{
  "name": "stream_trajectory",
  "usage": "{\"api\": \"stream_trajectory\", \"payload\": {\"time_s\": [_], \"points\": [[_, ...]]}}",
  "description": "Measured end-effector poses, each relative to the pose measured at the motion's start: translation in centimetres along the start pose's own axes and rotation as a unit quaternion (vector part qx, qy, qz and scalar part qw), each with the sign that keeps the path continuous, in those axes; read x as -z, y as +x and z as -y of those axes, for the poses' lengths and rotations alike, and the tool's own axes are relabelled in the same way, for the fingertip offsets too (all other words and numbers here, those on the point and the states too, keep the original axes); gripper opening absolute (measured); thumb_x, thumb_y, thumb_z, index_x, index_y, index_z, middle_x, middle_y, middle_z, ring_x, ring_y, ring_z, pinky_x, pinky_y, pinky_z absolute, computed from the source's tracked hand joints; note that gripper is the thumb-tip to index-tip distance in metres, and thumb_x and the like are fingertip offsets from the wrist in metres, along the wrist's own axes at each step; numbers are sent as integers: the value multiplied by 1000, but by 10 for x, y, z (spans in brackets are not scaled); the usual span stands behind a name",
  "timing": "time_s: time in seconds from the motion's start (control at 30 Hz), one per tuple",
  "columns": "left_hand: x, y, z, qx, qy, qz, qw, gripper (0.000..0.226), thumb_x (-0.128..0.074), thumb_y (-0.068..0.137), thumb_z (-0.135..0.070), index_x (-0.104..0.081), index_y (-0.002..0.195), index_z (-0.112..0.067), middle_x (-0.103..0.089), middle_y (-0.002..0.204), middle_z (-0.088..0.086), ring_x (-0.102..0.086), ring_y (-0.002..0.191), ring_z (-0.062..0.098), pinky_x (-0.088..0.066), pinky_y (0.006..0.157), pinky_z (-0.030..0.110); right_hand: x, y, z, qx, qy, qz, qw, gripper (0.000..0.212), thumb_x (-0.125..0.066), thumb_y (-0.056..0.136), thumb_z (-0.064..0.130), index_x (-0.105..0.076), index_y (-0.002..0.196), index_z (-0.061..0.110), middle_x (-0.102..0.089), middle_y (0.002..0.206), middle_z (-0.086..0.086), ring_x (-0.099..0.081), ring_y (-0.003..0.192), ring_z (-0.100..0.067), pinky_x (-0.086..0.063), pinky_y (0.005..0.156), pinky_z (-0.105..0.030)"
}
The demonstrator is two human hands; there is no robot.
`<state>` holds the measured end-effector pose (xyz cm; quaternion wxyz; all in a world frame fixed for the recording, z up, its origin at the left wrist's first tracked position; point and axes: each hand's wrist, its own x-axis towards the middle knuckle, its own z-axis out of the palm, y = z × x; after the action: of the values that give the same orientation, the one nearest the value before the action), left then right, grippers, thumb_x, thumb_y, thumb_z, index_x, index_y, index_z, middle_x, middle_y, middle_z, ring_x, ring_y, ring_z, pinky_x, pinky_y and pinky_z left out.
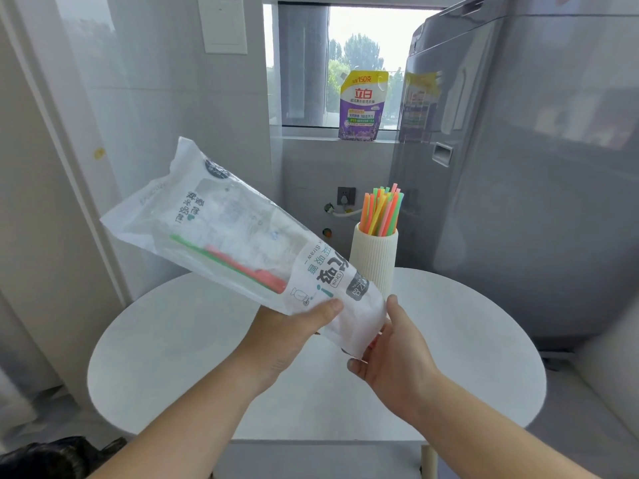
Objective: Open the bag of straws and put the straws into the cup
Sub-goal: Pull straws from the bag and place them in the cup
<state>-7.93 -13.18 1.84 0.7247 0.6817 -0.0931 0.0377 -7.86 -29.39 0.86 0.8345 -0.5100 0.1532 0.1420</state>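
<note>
A white plastic bag of straws (221, 233) is held tilted above the round white table (166, 340), its far end up to the left. A few green and red straws (238, 266) show inside it. My left hand (287, 337) grips the bag's lower end from below, thumb on top. My right hand (390, 354) holds the same end from the right, fingers under the plastic. Behind the bag stands a ribbed cream cup (375, 261) with several coloured straws (382, 210) upright in it.
A grey washing machine (536, 167) fills the right side. A purple and yellow detergent pouch (363, 105) stands on the windowsill. A wall socket (345, 196) sits behind the cup. White wall panels rise on the left.
</note>
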Motion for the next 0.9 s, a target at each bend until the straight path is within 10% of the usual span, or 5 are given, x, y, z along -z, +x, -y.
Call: {"api": "stream_trajectory", "payload": {"time_s": [0.27,0.9], "points": [[-6,-1,1,26,-12,75,997,42,-70,83,-10,-69,124,-16,-76,120,3,-69,115,21,-52,100,39,-3,-2,-4,-19,-42,-25,999,50,-29,104,56,-70,113,29,-80,97,-2,-64,78,-21,-45,64,-34],[-2,11,-3,-67,-52,-63,994,62,-79,76,-21,-59,134,-21,-74,122,-2,-70,112,19,-60,85,34,-7,-2,-17,-133,41,96,986,58,-40,105,45,-62,122,-6,-68,100,-26,-70,72,-37,-61,60,-37]]}}
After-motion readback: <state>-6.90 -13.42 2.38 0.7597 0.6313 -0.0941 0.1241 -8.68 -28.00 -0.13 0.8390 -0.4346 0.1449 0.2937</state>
